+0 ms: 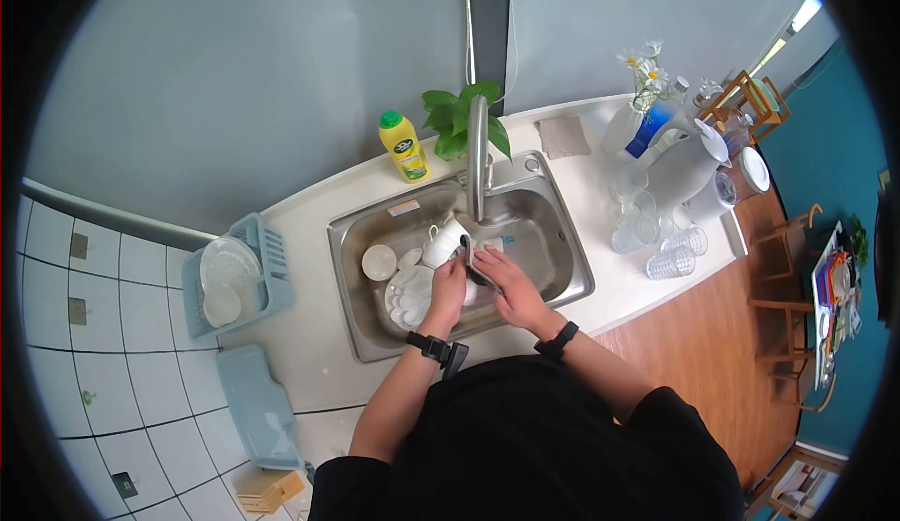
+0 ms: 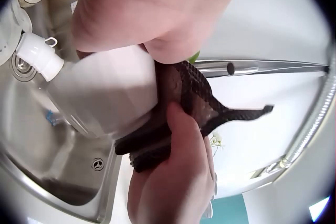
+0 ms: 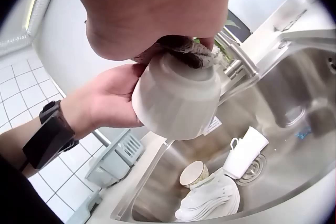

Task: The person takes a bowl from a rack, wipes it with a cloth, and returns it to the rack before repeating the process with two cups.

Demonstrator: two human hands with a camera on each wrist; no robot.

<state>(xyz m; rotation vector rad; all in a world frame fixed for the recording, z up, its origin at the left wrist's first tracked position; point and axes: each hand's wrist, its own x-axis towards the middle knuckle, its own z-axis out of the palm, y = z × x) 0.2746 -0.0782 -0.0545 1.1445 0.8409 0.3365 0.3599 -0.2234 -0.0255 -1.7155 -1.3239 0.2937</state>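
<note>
Over the sink, my left hand (image 1: 448, 294) grips a white bowl (image 3: 176, 98) by its side, bottom turned up in the right wrist view. My right hand (image 1: 511, 291) holds a brown cloth (image 2: 197, 95) with dark edging and a hanging loop, pressing it against the bowl's foot. The thumb lies across the cloth in the left wrist view. Both hands hide most of the bowl from the head camera. Below them in the sink are white mugs (image 3: 247, 153), a small bowl (image 3: 193, 174) and a pile of white plates and spoons (image 3: 210, 198).
The steel sink (image 1: 347, 310) has a faucet (image 1: 478, 160) at its back. A yellow detergent bottle (image 1: 404, 151) and a leafy plant (image 1: 455, 122) stand behind. Left is a blue dish rack (image 1: 274, 258); right are several glasses (image 1: 637, 230) and a grey pitcher (image 1: 684, 169).
</note>
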